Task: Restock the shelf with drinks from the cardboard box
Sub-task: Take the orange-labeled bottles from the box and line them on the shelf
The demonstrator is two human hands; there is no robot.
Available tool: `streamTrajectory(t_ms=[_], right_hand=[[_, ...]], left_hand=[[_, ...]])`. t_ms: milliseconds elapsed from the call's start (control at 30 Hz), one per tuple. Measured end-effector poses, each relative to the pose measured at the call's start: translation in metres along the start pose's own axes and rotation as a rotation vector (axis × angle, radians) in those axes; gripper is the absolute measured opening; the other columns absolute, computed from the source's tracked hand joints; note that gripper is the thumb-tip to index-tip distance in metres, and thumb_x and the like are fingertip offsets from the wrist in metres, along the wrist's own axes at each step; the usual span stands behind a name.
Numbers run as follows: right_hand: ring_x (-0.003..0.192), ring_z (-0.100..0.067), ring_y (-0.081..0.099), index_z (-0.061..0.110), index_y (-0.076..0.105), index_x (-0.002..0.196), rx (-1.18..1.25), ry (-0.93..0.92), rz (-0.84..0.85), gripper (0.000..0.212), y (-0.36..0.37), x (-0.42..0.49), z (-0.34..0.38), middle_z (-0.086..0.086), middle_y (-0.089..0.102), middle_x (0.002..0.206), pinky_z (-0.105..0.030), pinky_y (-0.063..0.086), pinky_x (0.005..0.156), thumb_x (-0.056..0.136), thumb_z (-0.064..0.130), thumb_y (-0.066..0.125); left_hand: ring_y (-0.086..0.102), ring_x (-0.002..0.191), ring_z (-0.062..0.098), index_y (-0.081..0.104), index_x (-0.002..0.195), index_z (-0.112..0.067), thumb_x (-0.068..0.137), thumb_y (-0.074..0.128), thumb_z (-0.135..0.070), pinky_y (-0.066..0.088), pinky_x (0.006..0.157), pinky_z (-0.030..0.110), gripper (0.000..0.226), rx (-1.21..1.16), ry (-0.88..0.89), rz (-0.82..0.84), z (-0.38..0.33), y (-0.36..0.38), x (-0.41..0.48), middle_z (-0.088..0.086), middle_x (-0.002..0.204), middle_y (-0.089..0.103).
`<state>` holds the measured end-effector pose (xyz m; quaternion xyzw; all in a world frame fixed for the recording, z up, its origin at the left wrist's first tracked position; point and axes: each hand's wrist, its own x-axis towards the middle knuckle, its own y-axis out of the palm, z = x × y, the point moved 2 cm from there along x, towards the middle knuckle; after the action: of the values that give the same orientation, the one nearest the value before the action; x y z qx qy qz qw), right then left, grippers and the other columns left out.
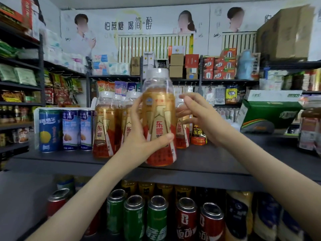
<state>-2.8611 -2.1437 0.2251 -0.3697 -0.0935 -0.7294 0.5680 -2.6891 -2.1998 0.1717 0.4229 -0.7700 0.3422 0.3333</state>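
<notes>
My left hand grips a gold-and-red energy drink bottle with a clear cap, upright, its base at the front of the dark grey shelf. Behind it on the shelf stand several bottles of the same drink. My right hand hovers just right of the held bottle with its fingers spread, holding nothing; its fingertips lie in front of another such bottle. No cardboard box of drinks is in view.
Blue-and-white cans stand at the shelf's left. A small orange can sits right of the bottles, a green-and-white carton farther right. Green and red soda cans fill the lower shelf. Stocked shelves surround the spot.
</notes>
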Motion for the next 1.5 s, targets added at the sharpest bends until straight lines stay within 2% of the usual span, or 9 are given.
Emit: streamTrajectory(t_ms=[100, 233, 367, 567, 733, 1033, 1200, 1367, 1500], right_hand=[[0.108, -0.016, 0.064, 0.025, 0.046, 0.131, 0.028, 0.08, 0.258, 0.056, 0.004, -0.028, 0.014, -0.001, 0.065, 0.12, -0.034, 0.054, 0.089, 0.079, 0.034, 0.064], [0.098, -0.02, 0.069, 0.018, 0.056, 0.123, 0.148, 0.108, 0.158, 0.047, -0.012, -0.036, 0.008, -0.004, 0.071, 0.11, -0.03, 0.056, 0.078, 0.078, 0.02, 0.069], [0.101, -0.023, 0.068, 0.013, 0.054, 0.126, 0.171, 0.187, -0.017, 0.052, -0.028, -0.029, -0.021, -0.008, 0.07, 0.112, -0.038, 0.056, 0.083, 0.077, 0.021, 0.069], [0.104, -0.017, 0.066, 0.014, 0.042, 0.137, -0.048, 0.277, -0.09, 0.059, -0.028, -0.01, -0.065, -0.001, 0.065, 0.117, -0.031, 0.055, 0.082, 0.085, 0.019, 0.07], [0.111, -0.011, 0.056, 0.028, 0.012, 0.15, -0.302, 0.253, 0.057, 0.089, -0.01, 0.007, -0.072, 0.008, 0.054, 0.123, -0.031, 0.047, 0.096, 0.084, 0.02, 0.072], [0.114, -0.018, 0.057, 0.016, 0.024, 0.146, -0.521, 0.361, 0.012, 0.072, -0.002, 0.023, -0.08, -0.004, 0.057, 0.131, -0.035, 0.048, 0.098, 0.088, 0.021, 0.067], [0.121, -0.022, 0.053, 0.017, 0.005, 0.152, -0.543, 0.43, -0.015, 0.085, 0.001, 0.02, -0.072, -0.007, 0.052, 0.137, -0.041, 0.043, 0.105, 0.09, 0.02, 0.064], [0.131, -0.024, 0.045, 0.016, -0.017, 0.151, -0.627, 0.419, -0.113, 0.094, 0.007, 0.005, -0.064, -0.009, 0.038, 0.15, -0.03, 0.038, 0.102, 0.094, 0.013, 0.058], [0.135, -0.024, 0.038, 0.015, -0.005, 0.153, -0.799, 0.258, -0.209, 0.09, 0.021, -0.021, -0.052, -0.011, 0.033, 0.152, -0.032, 0.032, 0.108, 0.092, 0.017, 0.061]], left_hand=[[0.051, 0.114, -0.012, -0.005, 0.145, -0.037, 0.078, 0.074, -0.026, 0.044, 0.095, 0.015, 0.104, 0.039, 0.001, 0.086, -0.006, 0.024, 0.012, -0.045, 0.117, 0.043], [0.047, 0.124, 0.003, -0.008, 0.146, -0.039, 0.08, 0.071, -0.042, 0.039, 0.106, 0.029, 0.104, 0.189, -0.043, 0.139, -0.011, 0.045, 0.026, -0.013, 0.139, 0.041], [0.021, 0.134, 0.021, 0.01, 0.15, -0.03, 0.084, 0.049, -0.064, 0.024, 0.105, 0.035, 0.083, 0.754, 0.119, -0.056, -0.009, 0.041, 0.027, 0.006, 0.147, 0.025], [0.033, 0.124, 0.041, 0.013, 0.152, -0.031, 0.088, 0.058, -0.042, 0.038, 0.1, 0.045, 0.079, 1.108, -0.043, -0.112, 0.032, 0.042, 0.011, 0.024, 0.15, 0.016], [0.033, 0.121, 0.039, 0.009, 0.152, -0.035, 0.088, 0.06, -0.037, 0.037, 0.101, 0.044, 0.081, 1.06, -0.041, -0.125, 0.036, 0.04, 0.011, 0.024, 0.152, 0.011], [0.048, 0.106, 0.042, 0.03, 0.149, -0.028, 0.075, 0.077, -0.039, 0.049, 0.086, 0.045, 0.088, 1.061, 0.075, -0.154, 0.044, 0.03, 0.01, 0.029, 0.14, 0.036], [0.052, 0.102, 0.043, 0.035, 0.147, -0.025, 0.07, 0.08, -0.042, 0.051, 0.083, 0.046, 0.09, 1.049, 0.112, -0.166, 0.049, 0.028, 0.01, 0.031, 0.137, 0.04], [0.047, 0.112, 0.044, 0.032, 0.148, -0.023, 0.076, 0.076, -0.037, 0.047, 0.091, 0.048, 0.085, 1.0, 0.124, -0.116, 0.054, 0.027, 0.006, 0.032, 0.143, 0.032], [0.037, 0.128, 0.042, 0.035, 0.147, -0.018, 0.084, 0.068, -0.026, 0.039, 0.102, 0.049, 0.072, 0.95, 0.151, -0.078, 0.048, 0.023, -0.011, 0.028, 0.146, 0.031]])
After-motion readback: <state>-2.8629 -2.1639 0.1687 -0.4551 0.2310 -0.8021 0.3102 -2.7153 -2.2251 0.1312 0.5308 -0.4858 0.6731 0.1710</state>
